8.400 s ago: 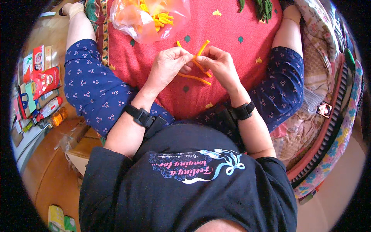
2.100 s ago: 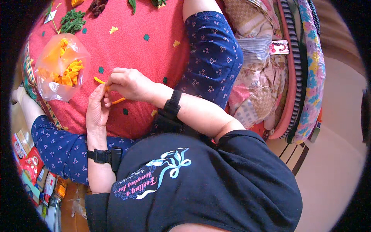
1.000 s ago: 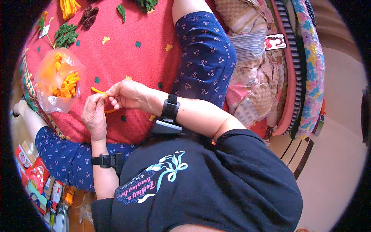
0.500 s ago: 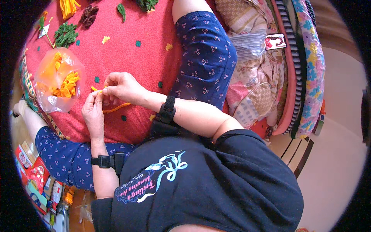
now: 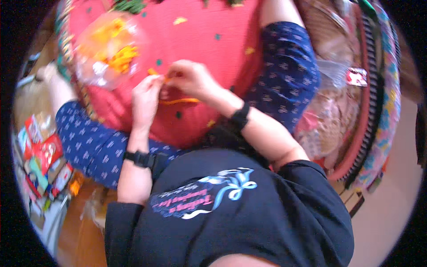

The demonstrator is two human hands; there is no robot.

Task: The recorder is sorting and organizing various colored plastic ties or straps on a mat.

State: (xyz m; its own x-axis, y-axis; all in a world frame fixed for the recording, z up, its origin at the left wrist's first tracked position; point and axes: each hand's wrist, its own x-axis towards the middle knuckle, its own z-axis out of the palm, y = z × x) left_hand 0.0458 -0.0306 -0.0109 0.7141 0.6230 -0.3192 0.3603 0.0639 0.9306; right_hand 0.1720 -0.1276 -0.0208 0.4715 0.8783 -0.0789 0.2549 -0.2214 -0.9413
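Note:
My left hand (image 5: 147,98) pinches an orange fuzzy strand, like a pipe cleaner (image 5: 181,101), whose short end pokes up above my fingertips. Close against it, my right hand (image 5: 192,81) is closed on the same strand with bent fingers. A longer piece of the strand trails below my right hand over the red cloth (image 5: 200,40). Motion blur hides exactly how the fingers hold it. To the left of my hands sits a clear plastic bag (image 5: 95,49) with orange fuzzy pieces (image 5: 122,58) in it.
Dark green fuzzy pieces (image 5: 129,5) lie at the far edge. Patterned bedding (image 5: 327,107) is heaped beyond my bent leg on the right, with a small red-and-white card (image 5: 356,77) on it. Coloured packages (image 5: 46,151) crowd the lower left.
The view has shifted, so the bag, cloth and hands all appear further right and higher. My hands stay close together on the orange strand.

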